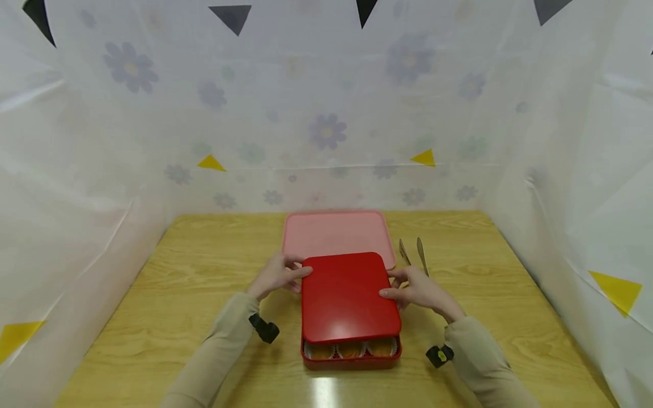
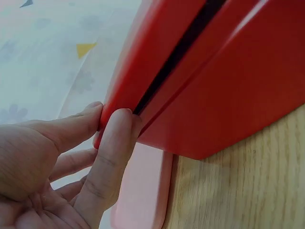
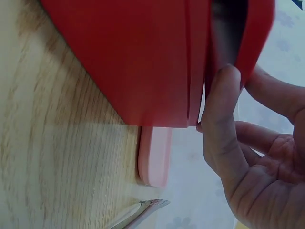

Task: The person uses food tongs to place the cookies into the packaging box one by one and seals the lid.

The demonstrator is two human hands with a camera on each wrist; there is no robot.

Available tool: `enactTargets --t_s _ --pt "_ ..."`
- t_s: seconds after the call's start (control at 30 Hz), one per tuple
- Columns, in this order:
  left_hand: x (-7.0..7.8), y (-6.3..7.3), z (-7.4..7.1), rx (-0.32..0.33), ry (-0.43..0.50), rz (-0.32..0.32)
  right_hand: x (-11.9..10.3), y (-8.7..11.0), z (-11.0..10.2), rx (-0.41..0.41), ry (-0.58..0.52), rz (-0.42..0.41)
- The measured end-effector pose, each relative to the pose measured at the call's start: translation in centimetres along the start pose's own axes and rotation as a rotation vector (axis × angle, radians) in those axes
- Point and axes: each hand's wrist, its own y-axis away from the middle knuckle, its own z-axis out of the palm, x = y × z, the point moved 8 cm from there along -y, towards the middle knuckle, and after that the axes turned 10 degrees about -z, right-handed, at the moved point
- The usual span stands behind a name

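Note:
A red lid [image 1: 349,297] sits raised and shifted over a red box [image 1: 352,364] on the wooden table. Through the gap at the near side, several round golden pastries [image 1: 351,349] show in pale fluted cups; the rest are covered by the lid. My left hand [image 1: 279,276] grips the lid's left edge, thumb on top. At the opposite edge, my right hand [image 1: 415,290] pinches the lid between thumb and fingers. In the right wrist view, a dark gap separates the lid [image 3: 257,38] from the box [image 3: 143,62].
A pink tray [image 1: 334,232] lies behind the box, partly hidden by the lid. Metal tongs or two utensils [image 1: 421,252] lie to the right of the tray, partly behind my right hand. White flowered sheeting [image 1: 326,130] encloses the table's back and sides.

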Motion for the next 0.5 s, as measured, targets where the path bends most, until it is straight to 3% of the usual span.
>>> enactTargets --t_s 0.5 --pt "0.0 0.3 0.9 -0.027 -0.046 0.006 -0.2 1.1 0.9 -0.019 0.035 -0.001"
